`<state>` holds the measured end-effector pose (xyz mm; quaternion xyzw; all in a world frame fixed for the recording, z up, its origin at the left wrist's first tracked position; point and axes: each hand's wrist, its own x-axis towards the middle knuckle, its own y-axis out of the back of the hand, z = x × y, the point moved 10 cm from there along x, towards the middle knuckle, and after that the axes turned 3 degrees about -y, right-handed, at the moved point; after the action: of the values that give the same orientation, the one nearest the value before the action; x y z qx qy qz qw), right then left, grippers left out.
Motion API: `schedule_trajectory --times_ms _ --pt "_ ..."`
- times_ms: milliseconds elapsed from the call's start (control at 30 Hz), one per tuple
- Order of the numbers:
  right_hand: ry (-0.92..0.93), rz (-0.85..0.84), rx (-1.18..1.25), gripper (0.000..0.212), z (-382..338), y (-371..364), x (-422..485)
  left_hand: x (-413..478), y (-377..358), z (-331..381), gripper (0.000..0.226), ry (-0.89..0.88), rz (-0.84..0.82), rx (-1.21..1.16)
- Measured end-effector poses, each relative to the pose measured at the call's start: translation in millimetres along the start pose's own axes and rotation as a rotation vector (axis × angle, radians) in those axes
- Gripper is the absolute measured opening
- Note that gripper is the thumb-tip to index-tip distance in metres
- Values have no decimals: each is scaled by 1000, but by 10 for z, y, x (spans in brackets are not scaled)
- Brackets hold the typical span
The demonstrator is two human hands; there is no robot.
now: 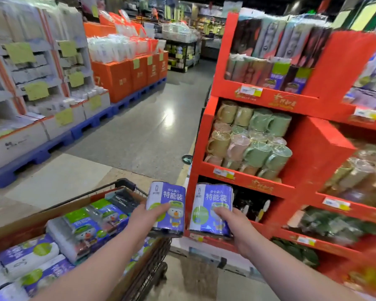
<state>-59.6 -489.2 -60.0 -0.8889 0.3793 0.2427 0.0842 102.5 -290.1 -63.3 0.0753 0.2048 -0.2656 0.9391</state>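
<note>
My left hand (146, 216) grips a purple and white roll pack (172, 198) with a duck picture, held upright over the far right corner of the shopping cart (126, 184). My right hand (232, 222) grips a second, matching roll pack (213, 198) just to the right, in front of the red shelf unit (302, 148). The two packs stand side by side, a small gap between them. Several more packs of the same kind (83, 231) lie in the cart.
The red shelf unit on the right holds stacked mugs (256, 135) in the middle tier and boxed goods (276, 51) on top. Orange boxes (126, 72) and white cartons (30, 83) sit on blue pallets at the left. A grey aisle floor (152, 127) runs ahead.
</note>
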Motion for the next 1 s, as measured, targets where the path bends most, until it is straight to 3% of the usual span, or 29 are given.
schedule_trajectory --times_ms 100,233,367,500,567,700,767,833,933,1000 --pt "23 62 39 26 0 662 -113 -99 -644 94 31 -20 -68 42" --pt "51 132 104 30 25 1602 -301 -326 -1619 194 36 -55 -173 72" --pt "87 177 165 27 4 2567 -511 -557 -2652 188 83 -55 -295 80" --pt "126 239 217 11 -36 3458 -685 -589 -3551 120 101 -64 -340 107" --pt "130 258 227 22 -40 3830 -764 -745 -3973 204 91 -92 -371 114" --pt "136 287 260 38 -27 4536 -882 -1158 -4729 374 38 -115 -462 69" --pt "148 303 279 20 -45 4834 -957 -1236 -5026 375 45 -117 -493 71" --pt "153 329 311 14 -62 5090 -1005 -1229 -5291 342 73 -107 -523 74" --pt "143 360 364 24 -69 5405 -1006 -1176 -5679 332 95 -89 -585 97" --pt "121 388 365 40 -78 5612 -993 -1257 -5944 469 82 -116 -626 119"
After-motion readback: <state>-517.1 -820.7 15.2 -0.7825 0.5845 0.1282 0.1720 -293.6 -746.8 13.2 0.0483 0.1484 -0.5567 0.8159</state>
